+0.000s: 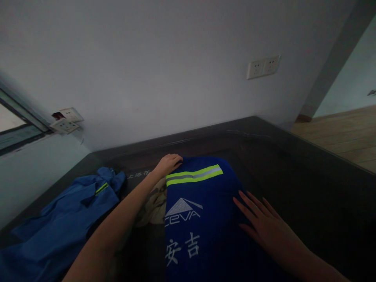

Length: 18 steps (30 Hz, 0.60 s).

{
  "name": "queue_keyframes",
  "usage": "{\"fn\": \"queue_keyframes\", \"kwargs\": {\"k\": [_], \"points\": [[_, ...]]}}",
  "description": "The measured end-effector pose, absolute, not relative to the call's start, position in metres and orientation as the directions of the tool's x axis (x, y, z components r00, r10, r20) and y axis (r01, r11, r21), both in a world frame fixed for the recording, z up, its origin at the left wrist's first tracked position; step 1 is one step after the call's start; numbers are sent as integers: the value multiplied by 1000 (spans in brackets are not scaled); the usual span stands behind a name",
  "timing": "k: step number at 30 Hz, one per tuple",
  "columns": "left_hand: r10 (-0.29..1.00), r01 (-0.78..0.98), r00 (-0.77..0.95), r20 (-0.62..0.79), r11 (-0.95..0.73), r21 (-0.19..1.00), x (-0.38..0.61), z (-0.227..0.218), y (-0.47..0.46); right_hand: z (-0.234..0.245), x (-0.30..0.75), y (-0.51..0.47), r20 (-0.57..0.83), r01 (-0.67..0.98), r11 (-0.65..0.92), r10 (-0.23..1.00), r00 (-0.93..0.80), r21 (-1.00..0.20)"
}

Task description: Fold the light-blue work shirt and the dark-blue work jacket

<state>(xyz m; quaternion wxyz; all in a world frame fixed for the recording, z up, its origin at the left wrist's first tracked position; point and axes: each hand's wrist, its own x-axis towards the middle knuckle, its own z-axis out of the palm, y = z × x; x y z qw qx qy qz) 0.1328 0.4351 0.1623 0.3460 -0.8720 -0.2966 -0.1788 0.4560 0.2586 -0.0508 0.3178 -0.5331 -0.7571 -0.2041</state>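
Observation:
A dark blue work garment (202,196) lies folded in front of me, with a yellow-green and silver reflective stripe across its far part. White "CEVA" lettering under a triangle and two Chinese characters show below the stripe. At its far left corner, my left hand (169,162) is closed on the cloth, thumb and fingers near each other. My right hand (261,219) rests flat along the right edge, fingers spread, touching the fabric. Beige patterned cloth (154,205) is partly covered by my left forearm and the blue garment.
A lighter blue garment (70,215) lies crumpled at the left. Everything sits on a dark tabletop (264,156) with a raised border, set against a white wall (164,78). Wall sockets (263,67) are at the right, with more sockets (67,120) beside a window at the left.

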Motion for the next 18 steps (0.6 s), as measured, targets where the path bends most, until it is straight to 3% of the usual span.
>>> {"fn": "queue_keyframes", "kwargs": {"k": [3, 7, 10, 14, 18], "points": [[398, 564, 826, 400, -585, -583, 122, 152, 425, -51, 456, 259, 698, 937, 349, 679, -229, -32], [399, 540, 842, 364, -612, -577, 115, 148, 421, -51, 456, 259, 702, 936, 349, 676, -225, -36], [422, 611, 787, 450, -633, -475, 115, 150, 426, -51, 456, 260, 705, 936, 350, 673, -224, -36], [574, 811, 547, 610, -544, -216, 121, 161, 443, -51, 456, 260, 706, 940, 341, 667, -238, -6], [707, 900, 425, 565, -399, -178, 133, 179, 464, -51, 456, 261, 708, 945, 326, 660, -251, 31]]}}
